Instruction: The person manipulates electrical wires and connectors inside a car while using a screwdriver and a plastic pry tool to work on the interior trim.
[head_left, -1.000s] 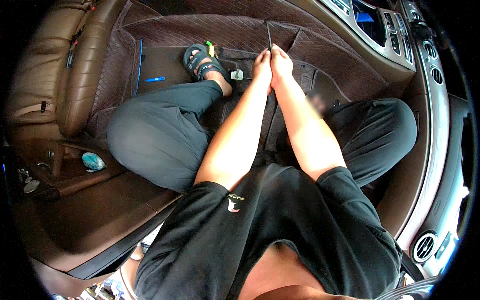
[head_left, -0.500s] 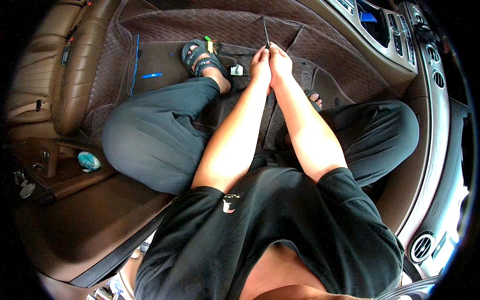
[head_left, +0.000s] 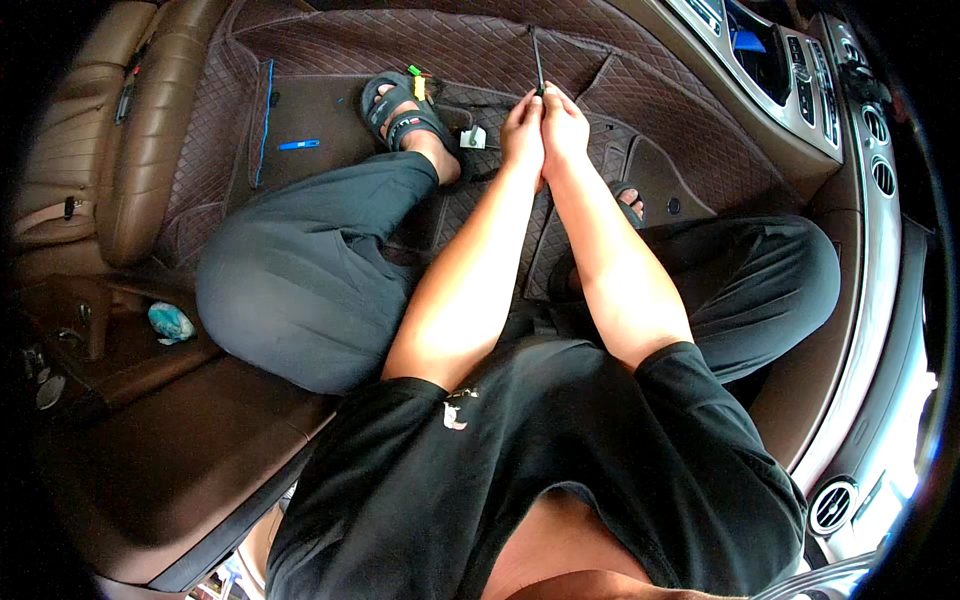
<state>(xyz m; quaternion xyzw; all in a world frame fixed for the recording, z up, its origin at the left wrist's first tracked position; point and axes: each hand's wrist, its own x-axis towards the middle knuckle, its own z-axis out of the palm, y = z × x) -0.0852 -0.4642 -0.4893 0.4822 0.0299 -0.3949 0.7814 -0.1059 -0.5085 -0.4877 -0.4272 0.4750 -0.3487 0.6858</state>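
Note:
My left hand (head_left: 520, 130) and my right hand (head_left: 564, 125) are pressed together at the upper middle, fingers closed on a thin dark rod or cord (head_left: 538, 60) that runs up toward the quilted brown floor liner (head_left: 470, 50). Whatever lies inside my grip is hidden. Left of them, beside my sandalled foot (head_left: 395, 120), are green and yellow connectors (head_left: 418, 86) and a small white piece with a dark fitting (head_left: 473, 138). A flat blue tool (head_left: 298, 144) lies on the dark mat, near a long blue strip (head_left: 262, 130).
I sit cross-legged in a car. A tan leather seat (head_left: 130, 180) is at left, above a door or trim panel (head_left: 150, 470) with a crumpled teal item (head_left: 170, 320). A console (head_left: 790, 70) is at upper right, a dashboard with round vents (head_left: 875, 150) along the right.
My hands stay clasped on the dark rod, shifting only slightly upward. The surroundings shift a little in the frame, as if my head moved.

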